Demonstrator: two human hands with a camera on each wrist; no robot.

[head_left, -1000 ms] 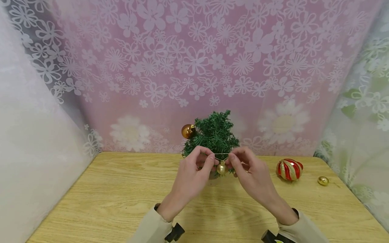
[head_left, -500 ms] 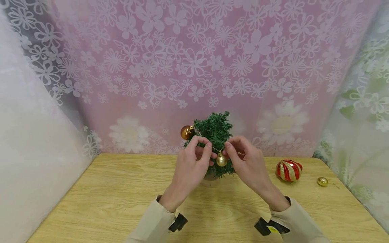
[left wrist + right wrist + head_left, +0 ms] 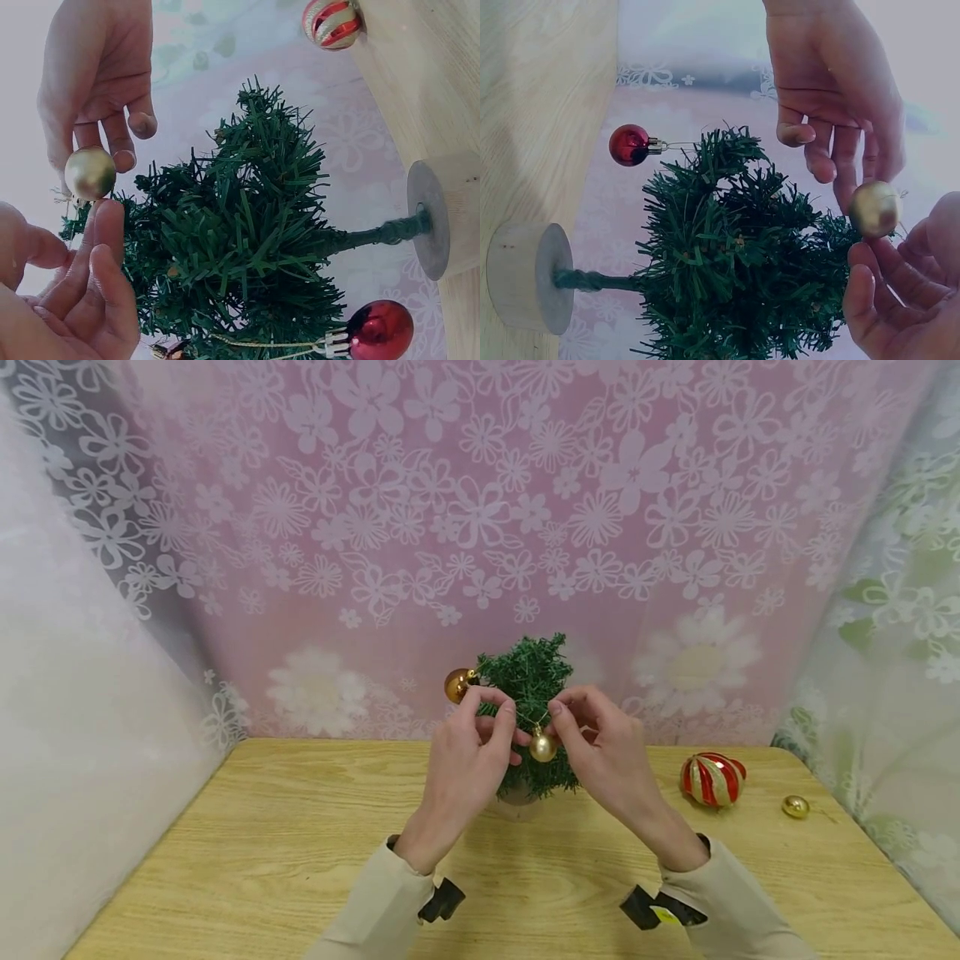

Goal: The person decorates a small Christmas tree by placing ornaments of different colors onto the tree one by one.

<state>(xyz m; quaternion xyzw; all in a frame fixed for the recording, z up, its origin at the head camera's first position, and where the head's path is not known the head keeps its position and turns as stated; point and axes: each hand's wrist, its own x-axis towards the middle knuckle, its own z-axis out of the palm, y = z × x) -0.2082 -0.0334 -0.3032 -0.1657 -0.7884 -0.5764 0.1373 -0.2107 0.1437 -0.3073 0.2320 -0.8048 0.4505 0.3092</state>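
Observation:
A small gold Christmas bauble (image 3: 543,745) hangs by a thin looped string in front of the green artificial Christmas tree (image 3: 528,677). My left hand (image 3: 468,764) pinches one side of that string between thumb and forefinger; my right hand (image 3: 606,752) pinches the other side. In the left wrist view, the gold bauble (image 3: 90,173) sits between the fingertips of both hands, beside the treetop. From the right wrist, the gold bauble (image 3: 875,210) again shows between the hands. The string itself is hard to make out in the wrist views.
An amber-looking bauble (image 3: 457,685) hangs at the tree's left. A red bauble (image 3: 381,331) hangs low in the left wrist view. On the table (image 3: 300,843), a red-and-gold striped ornament (image 3: 714,780) and a small gold bauble (image 3: 796,807) lie at right. The tree has a round wooden base (image 3: 529,277).
Both hands have risen and moved slightly away from me toward the tree, carrying the gold bauble. The string, stretched straight across earlier, now dips to the bauble.

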